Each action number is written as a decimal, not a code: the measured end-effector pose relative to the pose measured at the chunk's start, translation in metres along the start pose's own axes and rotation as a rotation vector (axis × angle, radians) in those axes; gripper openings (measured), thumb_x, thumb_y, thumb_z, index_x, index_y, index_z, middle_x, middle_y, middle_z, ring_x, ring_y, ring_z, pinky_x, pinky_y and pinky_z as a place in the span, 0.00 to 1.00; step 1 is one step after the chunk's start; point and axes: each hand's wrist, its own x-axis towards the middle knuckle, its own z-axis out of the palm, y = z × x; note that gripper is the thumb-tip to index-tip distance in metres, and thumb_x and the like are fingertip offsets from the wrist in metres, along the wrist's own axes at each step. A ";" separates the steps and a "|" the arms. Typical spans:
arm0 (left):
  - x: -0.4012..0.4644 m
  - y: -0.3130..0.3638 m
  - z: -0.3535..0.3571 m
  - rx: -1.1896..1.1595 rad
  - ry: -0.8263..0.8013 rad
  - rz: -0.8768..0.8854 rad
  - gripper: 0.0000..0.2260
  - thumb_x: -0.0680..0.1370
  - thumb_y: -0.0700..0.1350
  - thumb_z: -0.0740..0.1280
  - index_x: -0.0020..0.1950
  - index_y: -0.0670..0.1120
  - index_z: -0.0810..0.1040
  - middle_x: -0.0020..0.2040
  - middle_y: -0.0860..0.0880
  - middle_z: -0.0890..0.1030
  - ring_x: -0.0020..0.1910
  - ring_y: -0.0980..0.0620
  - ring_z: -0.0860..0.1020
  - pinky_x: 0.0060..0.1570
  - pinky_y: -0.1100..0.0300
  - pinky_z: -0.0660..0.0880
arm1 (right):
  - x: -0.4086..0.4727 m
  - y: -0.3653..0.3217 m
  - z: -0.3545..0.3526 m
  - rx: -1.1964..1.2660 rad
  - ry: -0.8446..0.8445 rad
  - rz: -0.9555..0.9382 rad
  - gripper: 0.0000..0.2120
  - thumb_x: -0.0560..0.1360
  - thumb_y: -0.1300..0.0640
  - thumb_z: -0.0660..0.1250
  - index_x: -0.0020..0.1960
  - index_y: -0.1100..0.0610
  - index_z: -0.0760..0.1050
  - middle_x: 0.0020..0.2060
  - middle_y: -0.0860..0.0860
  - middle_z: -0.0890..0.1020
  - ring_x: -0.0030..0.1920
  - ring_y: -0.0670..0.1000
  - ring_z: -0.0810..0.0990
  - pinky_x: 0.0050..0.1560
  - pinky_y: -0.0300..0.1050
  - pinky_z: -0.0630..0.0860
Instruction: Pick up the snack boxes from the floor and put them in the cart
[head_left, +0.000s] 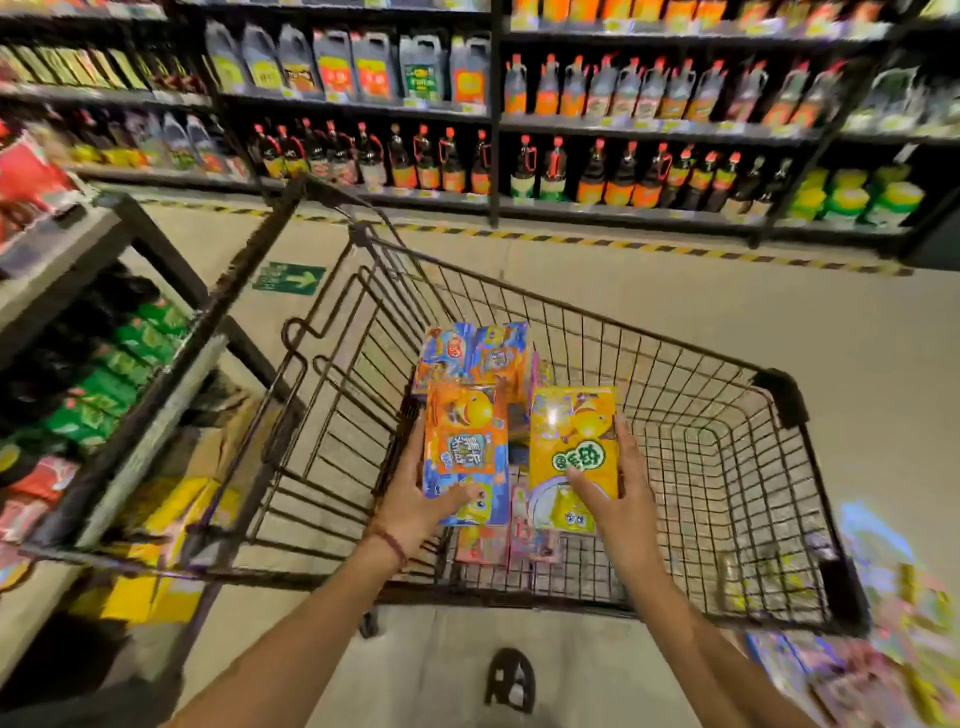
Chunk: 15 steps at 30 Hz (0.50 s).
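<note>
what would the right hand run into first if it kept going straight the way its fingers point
Probably the blue and orange snack boxes standing further in the cart, though depth is unclear. The right hand points forward into the basket, holding a yellow snack box.

I'm in a shop aisle: long shelves (649, 130) packed with rows of bottles (452, 161) and price tags, and a wire cart (727, 431) before me.
</note>
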 end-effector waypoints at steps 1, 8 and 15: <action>0.007 -0.006 0.001 -0.008 -0.010 -0.023 0.40 0.67 0.31 0.74 0.71 0.53 0.59 0.65 0.46 0.75 0.61 0.50 0.77 0.50 0.61 0.78 | 0.006 0.008 0.002 -0.007 -0.003 0.038 0.37 0.72 0.63 0.73 0.70 0.38 0.59 0.64 0.44 0.75 0.58 0.41 0.79 0.58 0.51 0.79; 0.055 -0.049 -0.006 0.054 -0.122 -0.236 0.50 0.57 0.53 0.82 0.70 0.62 0.55 0.69 0.49 0.71 0.64 0.50 0.74 0.59 0.50 0.75 | 0.036 0.056 0.027 -0.101 -0.045 0.122 0.34 0.71 0.65 0.73 0.67 0.39 0.63 0.51 0.31 0.80 0.50 0.32 0.79 0.48 0.31 0.76; 0.080 -0.117 -0.007 0.035 -0.232 -0.422 0.47 0.63 0.40 0.79 0.69 0.64 0.53 0.72 0.45 0.67 0.68 0.44 0.70 0.63 0.40 0.70 | 0.044 0.117 0.034 -0.154 -0.089 0.275 0.34 0.70 0.59 0.75 0.67 0.35 0.64 0.52 0.36 0.81 0.50 0.38 0.81 0.49 0.40 0.79</action>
